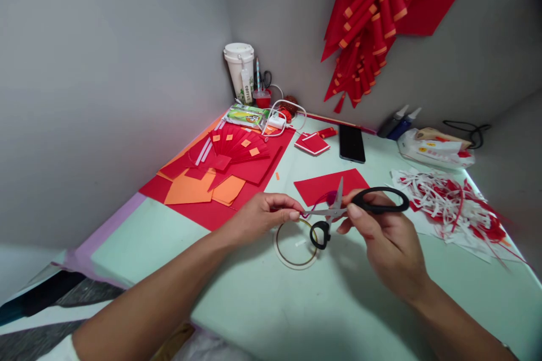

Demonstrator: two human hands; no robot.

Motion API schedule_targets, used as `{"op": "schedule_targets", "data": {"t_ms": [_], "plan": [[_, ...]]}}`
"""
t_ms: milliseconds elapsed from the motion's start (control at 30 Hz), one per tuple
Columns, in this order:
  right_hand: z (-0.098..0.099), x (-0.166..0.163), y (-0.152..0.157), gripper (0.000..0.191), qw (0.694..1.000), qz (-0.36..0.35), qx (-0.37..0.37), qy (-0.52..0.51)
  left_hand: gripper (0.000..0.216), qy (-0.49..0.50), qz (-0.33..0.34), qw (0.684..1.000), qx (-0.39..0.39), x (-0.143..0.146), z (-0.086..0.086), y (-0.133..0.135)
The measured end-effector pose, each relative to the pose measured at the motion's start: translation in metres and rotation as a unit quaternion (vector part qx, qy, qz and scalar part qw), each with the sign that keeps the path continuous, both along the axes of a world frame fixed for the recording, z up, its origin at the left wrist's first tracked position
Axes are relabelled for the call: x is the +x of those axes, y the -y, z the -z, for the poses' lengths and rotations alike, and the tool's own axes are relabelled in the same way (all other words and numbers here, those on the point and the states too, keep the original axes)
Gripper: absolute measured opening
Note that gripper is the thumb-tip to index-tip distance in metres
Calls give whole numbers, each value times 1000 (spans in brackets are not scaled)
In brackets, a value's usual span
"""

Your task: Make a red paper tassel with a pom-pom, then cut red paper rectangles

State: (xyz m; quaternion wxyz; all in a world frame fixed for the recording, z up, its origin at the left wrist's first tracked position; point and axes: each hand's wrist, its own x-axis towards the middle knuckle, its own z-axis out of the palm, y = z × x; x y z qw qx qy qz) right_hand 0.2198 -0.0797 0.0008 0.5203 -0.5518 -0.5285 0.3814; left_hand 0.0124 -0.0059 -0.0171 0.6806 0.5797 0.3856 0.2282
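Observation:
My right hand grips black-handled scissors with the blades apart, over the pale green table. My left hand pinches a thin strip or blade tip at the scissors' point; what exactly sits between the fingers is too small to make out. A roll of clear tape lies flat on the table just under both hands. A red paper rectangle lies right behind the scissors.
Red and orange paper sheets with folded red pieces lie at the left back. A black phone, a white cup, a charger and cable, glue bottles, a wipes packet and paper scraps surround them. Red paper decorations hang on the wall.

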Motion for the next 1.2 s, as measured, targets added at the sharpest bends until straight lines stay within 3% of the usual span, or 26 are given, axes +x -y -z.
{"op": "schedule_targets", "data": {"t_ms": [1033,1200], "plan": [[3,-4,-1,18,998,-37,19,43,20,-3,3,1000,-5,2,-2,1],[-1,-1,0,20,999,-13,14,33,24,-12,-1,1000,-2,1,-1,0]]}}
